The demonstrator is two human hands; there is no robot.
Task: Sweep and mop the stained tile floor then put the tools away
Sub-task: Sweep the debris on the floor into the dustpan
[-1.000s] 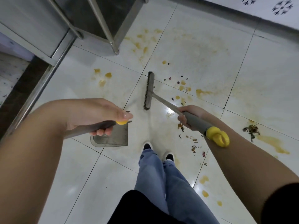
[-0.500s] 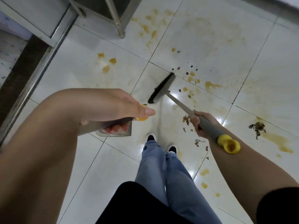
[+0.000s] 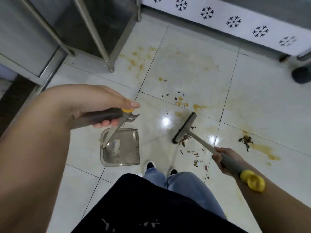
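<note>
The right hand (image 3: pixel 223 161) is closed around the grey grip of the broom handle (image 3: pixel 202 142), just above its yellow end cap (image 3: pixel 252 181), low in the right of the frame. From that grip the handle runs up and to the left to the broom head (image 3: pixel 184 128), which sits near the middle of the frame with its long axis slanting from lower left to upper right. A small clump of dry scraps (image 3: pixel 184 140) lies against the head on the side facing the hand, and more bits trail on the tile between head and hand.

The left hand (image 3: pixel 104 106) is wrapped around the dark grip of the dustpan handle (image 3: pixel 114 130), left of centre. Its shaft drops to the grey dustpan (image 3: pixel 122 148), resting on the floor below the hand, well apart from the broom head and to its left. So the scraps lie to the right of the pan, and the next stroke probably has to carry them leftward across the bare tile between. A larger debris pile (image 3: pixel 245 140) with a yellow stain sits further right, beyond the broom.

Against half a second ago, the broom head sits closer to the right hand and now touches the scraps; its slant is much the same. The pan shows in full below the left hand rather than half hidden behind it.
</note>
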